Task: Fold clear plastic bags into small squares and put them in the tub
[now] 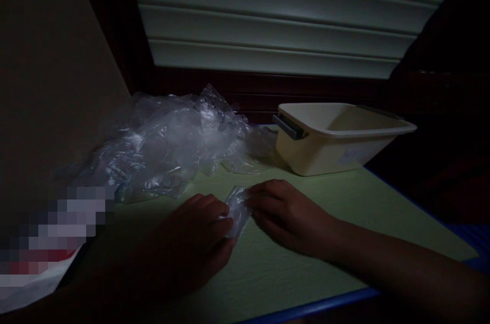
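A small folded piece of clear plastic [239, 212] lies between my two hands, low over the light green table [306, 275]. My left hand [199, 242] grips its left side, with the fingers curled and the thumb at its lower edge. On its right side, the bent fingers of my right hand [289, 217] press together at the plastic's edge. Behind my left hand a large loose heap of clear plastic bags [164, 140] spreads over the back left of the table. The light is dim, and the fingertips are partly hidden.
A cream plastic bin [325, 153] with dark grey handles stands at the back right. Behind the table is a slatted panel [268, 28]. A blue edge [317, 306] runs along the table. Something pixelated [57, 232] is at the left.
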### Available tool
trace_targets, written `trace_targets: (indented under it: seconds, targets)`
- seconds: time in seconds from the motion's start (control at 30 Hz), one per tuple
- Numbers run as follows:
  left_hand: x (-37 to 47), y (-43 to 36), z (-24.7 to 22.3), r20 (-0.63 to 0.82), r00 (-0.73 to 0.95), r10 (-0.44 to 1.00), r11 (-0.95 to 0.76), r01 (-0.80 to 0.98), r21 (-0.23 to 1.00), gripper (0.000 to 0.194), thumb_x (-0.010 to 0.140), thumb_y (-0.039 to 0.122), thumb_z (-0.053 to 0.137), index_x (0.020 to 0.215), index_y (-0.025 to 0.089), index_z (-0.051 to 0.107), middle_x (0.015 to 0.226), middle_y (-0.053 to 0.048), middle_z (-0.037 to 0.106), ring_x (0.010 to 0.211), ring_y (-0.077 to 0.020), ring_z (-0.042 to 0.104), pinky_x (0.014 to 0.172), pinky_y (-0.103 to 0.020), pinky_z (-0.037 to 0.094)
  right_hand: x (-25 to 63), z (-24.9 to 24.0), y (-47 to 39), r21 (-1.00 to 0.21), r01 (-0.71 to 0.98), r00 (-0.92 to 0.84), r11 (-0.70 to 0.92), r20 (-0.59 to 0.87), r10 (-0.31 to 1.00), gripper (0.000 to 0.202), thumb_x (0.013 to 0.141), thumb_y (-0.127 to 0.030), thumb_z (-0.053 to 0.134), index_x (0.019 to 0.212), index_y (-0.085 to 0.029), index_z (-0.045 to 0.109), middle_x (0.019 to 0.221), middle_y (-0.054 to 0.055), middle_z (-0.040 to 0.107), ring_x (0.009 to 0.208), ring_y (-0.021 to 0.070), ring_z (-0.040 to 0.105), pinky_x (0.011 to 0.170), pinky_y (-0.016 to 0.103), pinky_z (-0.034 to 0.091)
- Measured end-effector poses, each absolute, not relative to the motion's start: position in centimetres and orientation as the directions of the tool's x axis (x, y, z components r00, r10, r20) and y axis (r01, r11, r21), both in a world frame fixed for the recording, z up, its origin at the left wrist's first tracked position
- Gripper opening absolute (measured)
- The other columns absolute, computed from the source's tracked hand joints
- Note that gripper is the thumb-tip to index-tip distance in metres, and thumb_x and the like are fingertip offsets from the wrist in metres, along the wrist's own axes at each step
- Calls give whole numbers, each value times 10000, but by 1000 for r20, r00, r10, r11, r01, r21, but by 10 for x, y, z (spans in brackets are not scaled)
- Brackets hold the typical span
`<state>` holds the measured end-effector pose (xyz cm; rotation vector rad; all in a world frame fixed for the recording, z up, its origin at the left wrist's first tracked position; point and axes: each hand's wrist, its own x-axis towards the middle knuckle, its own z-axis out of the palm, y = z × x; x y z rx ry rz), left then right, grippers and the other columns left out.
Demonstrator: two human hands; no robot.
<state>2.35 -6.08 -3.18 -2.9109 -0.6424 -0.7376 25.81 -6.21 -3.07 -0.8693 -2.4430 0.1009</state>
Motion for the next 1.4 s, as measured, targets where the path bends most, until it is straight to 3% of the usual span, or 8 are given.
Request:
trace_targets:
  seconds: [0.17, 0.27, 0.43, 0.73, 0.87, 1.03, 1.17, 1.4]
  targets:
    - [22, -64, -32, 505, 771, 388, -900, 436, 26, 147, 921, 169, 467, 1046, 174, 546, 981, -69, 601, 862, -219, 553, 760, -359, 487, 255, -25, -69, -197, 442, -718, 875, 507, 477, 237, 900, -108, 480, 1065, -99, 650, 1015, 165, 694, 923, 245, 639, 794, 394, 532]
    - [23, -64, -32, 538, 761, 362, -906, 423, 12, 140, 931, 192, 468, 1053, 169, 534, 1020, -86, 592, 931, -236, 555, 804, -373, 497, 254, -25, -70, -247, 438, -760, 865, 412, 502, 265, 893, -95, 472, 1093, -88, 646, 1051, 165, 691, 965, 250, 639, 841, 410, 525]
    - [20, -59, -37, 546, 763, 346, -916, 402, 18, 305, 880, 75, 417, 1168, 141, 493, 1134, -111, 591, 1058, -229, 550, 916, -360, 489, 256, -28, -68, -318, 423, -775, 849, 359, 520, 275, 884, -75, 481, 1095, -92, 657, 1083, 156, 688, 1007, 245, 634, 888, 411, 507]
    - [11, -57, -36, 552, 748, 368, -897, 442, 0, 333, 853, 24, 392, 1114, 178, 531, 1070, -74, 641, 971, -201, 607, 883, -324, 524, 257, -28, -65, -254, 422, -750, 871, 442, 492, 239, 923, -86, 494, 1097, -90, 658, 1054, 153, 712, 968, 234, 662, 849, 383, 535]
    - [10, -56, -36, 520, 748, 413, -894, 441, 75, 316, 843, 35, 381, 1063, 176, 560, 1021, -62, 640, 909, -189, 617, 814, -285, 543, 259, -33, -63, -197, 444, -713, 874, 513, 478, 241, 948, -123, 511, 1150, -133, 641, 1104, 138, 714, 982, 216, 670, 844, 358, 540]
    - [10, -51, -43, 498, 752, 433, -887, 455, 83, 324, 864, 46, 380, 1102, 162, 568, 1128, -102, 616, 986, -210, 600, 842, -322, 535, 257, -34, -60, -284, 431, -738, 856, 434, 516, 212, 940, -120, 520, 1079, -130, 679, 1073, 129, 723, 983, 207, 674, 863, 351, 536]
    - [11, -51, -41, 515, 760, 395, -898, 437, 44, 295, 860, 49, 370, 1058, 160, 558, 1008, -85, 650, 907, -218, 601, 826, -351, 521, 255, -31, -60, -328, 431, -731, 840, 418, 539, 215, 929, -109, 511, 1040, -121, 695, 1054, 126, 724, 973, 205, 670, 870, 351, 529]
    - [15, -53, -33, 470, 719, 511, -851, 498, 164, 248, 851, 89, 362, 966, 179, 563, 904, -58, 638, 795, -207, 590, 743, -329, 505, 254, -25, -65, -398, 420, -722, 816, 398, 566, 307, 810, -169, 608, 1097, -76, 667, 1070, 151, 705, 980, 260, 652, 878, 426, 512]
